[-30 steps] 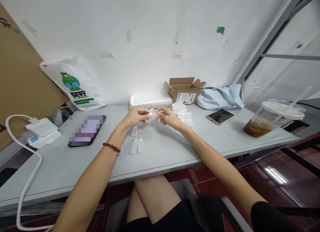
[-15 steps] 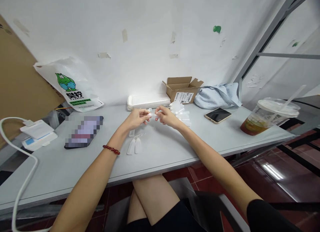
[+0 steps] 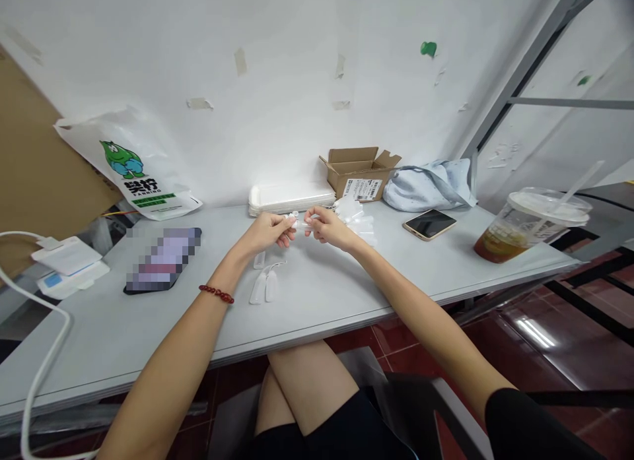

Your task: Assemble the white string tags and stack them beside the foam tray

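My left hand (image 3: 267, 230) and my right hand (image 3: 324, 226) meet above the grey table (image 3: 347, 288), both pinched on a small clear plastic piece (image 3: 298, 224) held between them. A red bead bracelet (image 3: 216, 293) circles my left wrist. Two small translucent plastic pieces (image 3: 263, 288) lie on the table just below my left hand, and another (image 3: 259, 259) sits beside it. A pile of clear plastic pieces (image 3: 357, 217) rests behind my right hand.
A phone (image 3: 428, 224) and an iced drink cup with straw (image 3: 533, 225) stand at the right. An open cardboard box (image 3: 359, 171), white trays (image 3: 292, 198), a blue cloth (image 3: 430, 184) and a printed plastic bag (image 3: 133, 173) line the wall. A blurred dark phone (image 3: 162, 259) and white charger (image 3: 67, 264) lie at left.
The view has drifted slightly, shifting everything left and up. Both hands stay together on the small clear piece, with only slight finger movement.
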The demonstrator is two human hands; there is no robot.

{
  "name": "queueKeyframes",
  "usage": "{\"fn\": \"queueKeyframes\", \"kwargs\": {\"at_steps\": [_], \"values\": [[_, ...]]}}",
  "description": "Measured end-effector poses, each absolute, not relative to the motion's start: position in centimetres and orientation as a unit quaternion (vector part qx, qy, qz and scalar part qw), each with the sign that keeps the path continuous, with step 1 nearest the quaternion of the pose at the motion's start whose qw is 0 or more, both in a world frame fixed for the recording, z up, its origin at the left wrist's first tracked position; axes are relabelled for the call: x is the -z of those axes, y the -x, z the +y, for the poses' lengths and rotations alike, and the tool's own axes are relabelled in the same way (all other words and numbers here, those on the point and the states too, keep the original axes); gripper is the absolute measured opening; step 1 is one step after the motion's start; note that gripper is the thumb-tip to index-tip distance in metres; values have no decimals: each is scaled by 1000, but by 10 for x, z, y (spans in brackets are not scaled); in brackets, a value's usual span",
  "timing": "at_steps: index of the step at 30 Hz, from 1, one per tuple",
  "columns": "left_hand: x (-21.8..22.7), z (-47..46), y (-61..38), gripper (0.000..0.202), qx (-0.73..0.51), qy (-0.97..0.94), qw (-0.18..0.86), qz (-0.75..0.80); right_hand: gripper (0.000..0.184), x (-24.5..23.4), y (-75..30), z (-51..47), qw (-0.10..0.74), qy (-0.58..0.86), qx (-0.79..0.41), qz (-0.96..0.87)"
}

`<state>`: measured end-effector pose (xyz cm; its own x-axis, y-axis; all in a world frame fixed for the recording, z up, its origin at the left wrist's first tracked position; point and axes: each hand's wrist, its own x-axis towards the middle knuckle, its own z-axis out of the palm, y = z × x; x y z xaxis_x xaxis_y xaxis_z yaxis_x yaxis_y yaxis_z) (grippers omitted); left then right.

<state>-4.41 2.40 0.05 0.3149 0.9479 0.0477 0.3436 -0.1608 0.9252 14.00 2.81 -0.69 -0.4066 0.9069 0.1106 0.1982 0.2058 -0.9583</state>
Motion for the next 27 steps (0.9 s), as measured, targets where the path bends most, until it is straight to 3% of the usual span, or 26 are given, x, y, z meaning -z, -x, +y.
{"fn": "queueKeyframes", "kwargs": {"at_steps": [6,15,23,27], "values": [[-4,22,46,37,-373,-703,422,435,7,10,-139,31,353,425,-488,-676],[-5,21,47,52,-333,-662,467,483,12,9,-139,29,377,389,-485,-686],[-7,19,50,32,-356,-690,467,422,13,10,-140,28,363,395,-505,-676],[-5,20,51,36,-368,-675,470,434,14,9,-139,28,375,387,-515,-667]]}}
